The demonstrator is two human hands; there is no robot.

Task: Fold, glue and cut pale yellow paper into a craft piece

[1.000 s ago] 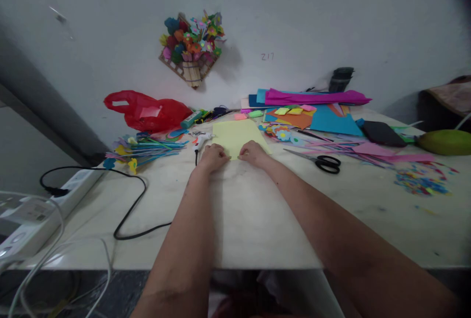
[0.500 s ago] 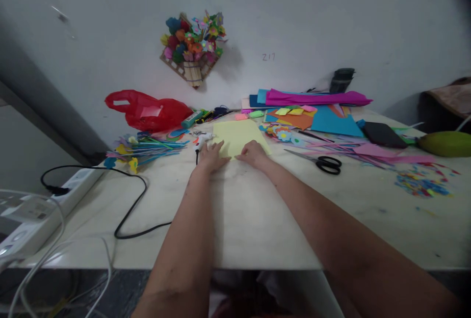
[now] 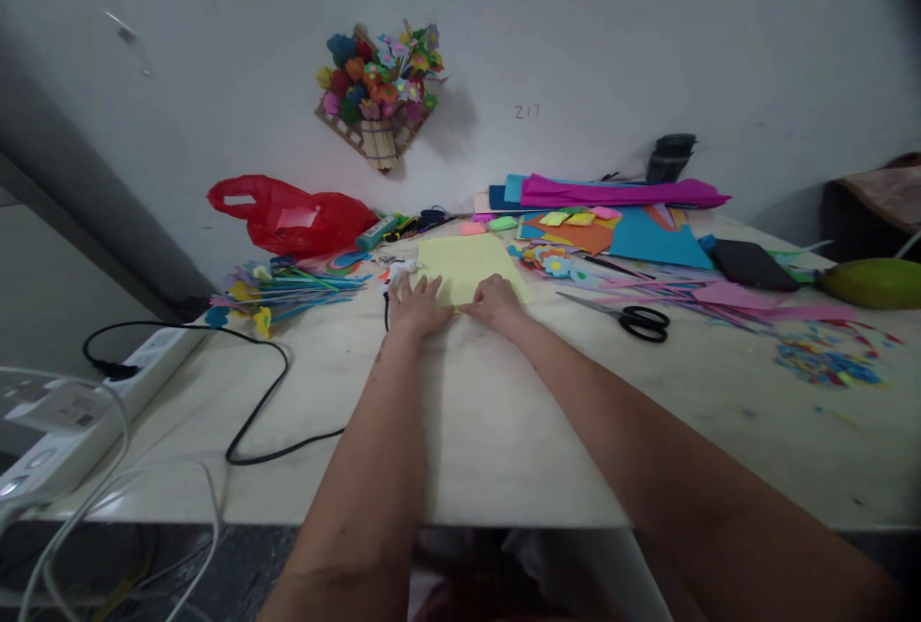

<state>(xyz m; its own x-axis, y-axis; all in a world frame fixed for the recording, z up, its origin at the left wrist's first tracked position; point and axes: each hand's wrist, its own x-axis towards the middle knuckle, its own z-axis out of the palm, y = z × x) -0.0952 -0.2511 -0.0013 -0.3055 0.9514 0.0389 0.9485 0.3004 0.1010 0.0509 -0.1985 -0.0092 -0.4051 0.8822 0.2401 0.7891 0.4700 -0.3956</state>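
A pale yellow sheet (image 3: 464, 267) lies flat on the light tabletop, with both hands at its near edge. My left hand (image 3: 419, 307) rests at its near left corner, fingers spread and thumb towards the middle of the edge. At the near edge, my right hand (image 3: 496, 302) has its fingers curled together, pinching or pressing the paper's edge. The thumbs are close but apart. Just beyond my left hand is a white glue gun (image 3: 400, 269), partly hidden by the fingers. Scissors (image 3: 625, 315) with black handles lie right of the sheet.
Foam flowers with stems (image 3: 288, 288) and a red plastic bag (image 3: 302, 219) are on the left. A black cable (image 3: 248, 420) runs from a power strip (image 3: 154, 358). Coloured sheets (image 3: 654, 238), a dark phone (image 3: 752, 264) and paper scraps (image 3: 827, 358) lie to the right.
My left hand has shifted slightly right and its fingers look more spread. My right hand stays at the sheet's near edge, almost unmoved.
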